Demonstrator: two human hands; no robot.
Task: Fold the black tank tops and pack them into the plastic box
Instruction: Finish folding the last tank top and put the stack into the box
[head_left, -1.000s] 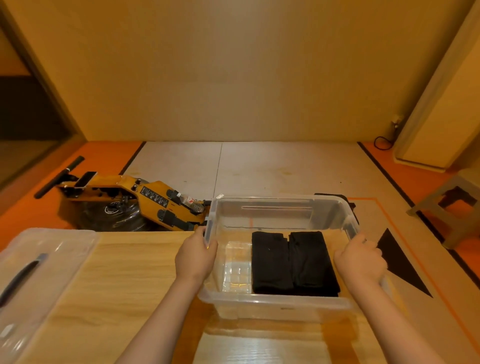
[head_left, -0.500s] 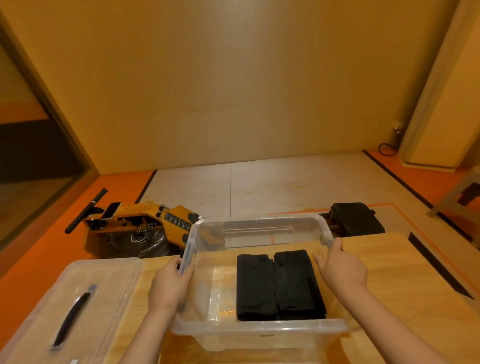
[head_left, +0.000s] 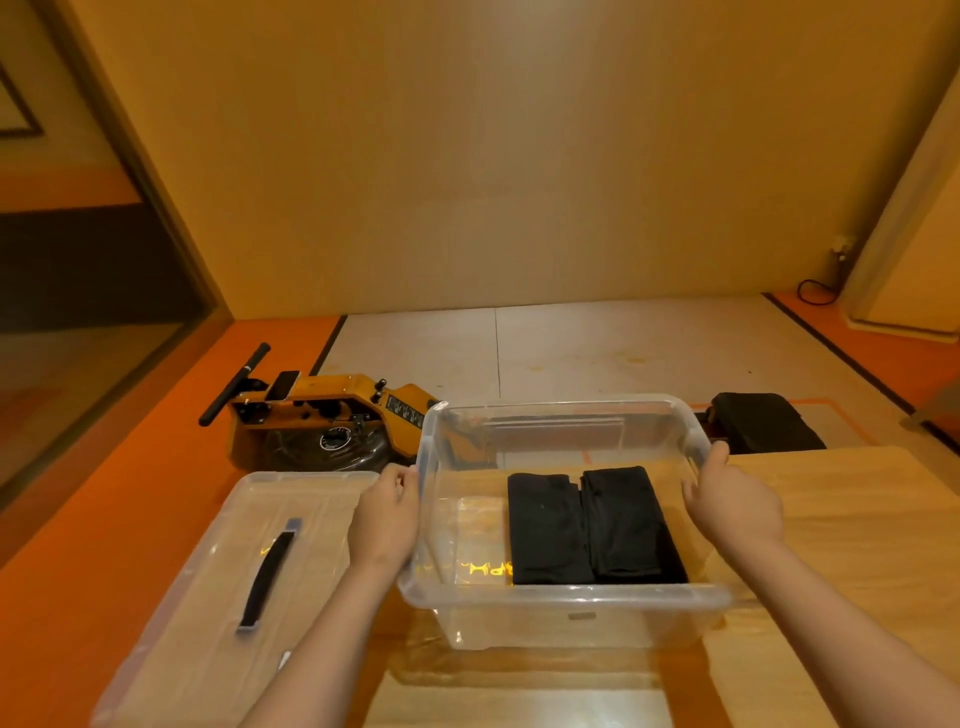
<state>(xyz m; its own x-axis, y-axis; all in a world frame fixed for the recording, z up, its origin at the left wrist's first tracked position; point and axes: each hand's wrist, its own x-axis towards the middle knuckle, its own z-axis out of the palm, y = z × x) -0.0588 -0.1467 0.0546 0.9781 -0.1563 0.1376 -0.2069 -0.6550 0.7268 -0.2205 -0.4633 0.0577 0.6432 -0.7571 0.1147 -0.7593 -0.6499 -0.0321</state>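
Lid (head_left: 244, 551), black handle, lies on the table (head_left: 857, 519), far left, just beside the box. My left hand (head_left: 387, 519) curls round the left rim of the plastic box (head_left: 569, 597). Clear thin walls: I judge it light, slick and a bit flexible, so a rim grip on both sides suits. Inside: two folded black tank tops (head_left: 592, 525) side by side, toward the right wall; soft, light. My right hand (head_left: 737, 506) grasps the right rim, thumb on top

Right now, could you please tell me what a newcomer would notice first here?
The clear plastic box on the wooden table draws the eye, with two folded black tank tops side by side inside. The left grip and right grip hold its side rims. Its lid with a black handle lies to the left.
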